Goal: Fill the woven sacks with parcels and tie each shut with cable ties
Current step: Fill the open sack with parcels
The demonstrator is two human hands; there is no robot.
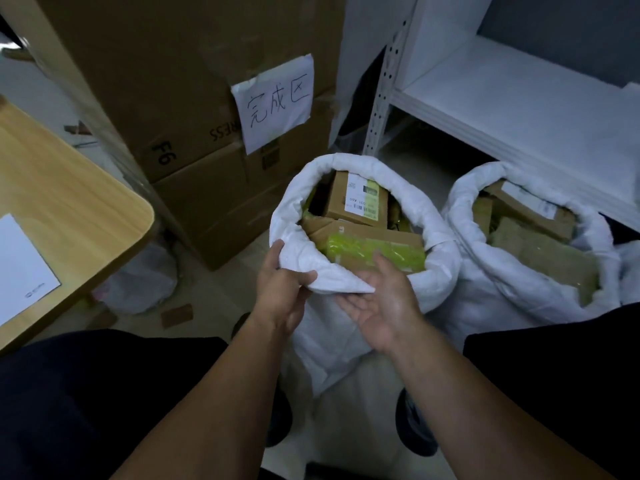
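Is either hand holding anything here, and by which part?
The left hand grips the near woven sack by its rolled-down rim, at the near edge. The right hand lies palm-up, fingers straight, under that rim, gripping nothing.

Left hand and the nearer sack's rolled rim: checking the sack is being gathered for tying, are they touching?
Touching. The head view shows the left hand pinching the rolled rim of the nearer sack.
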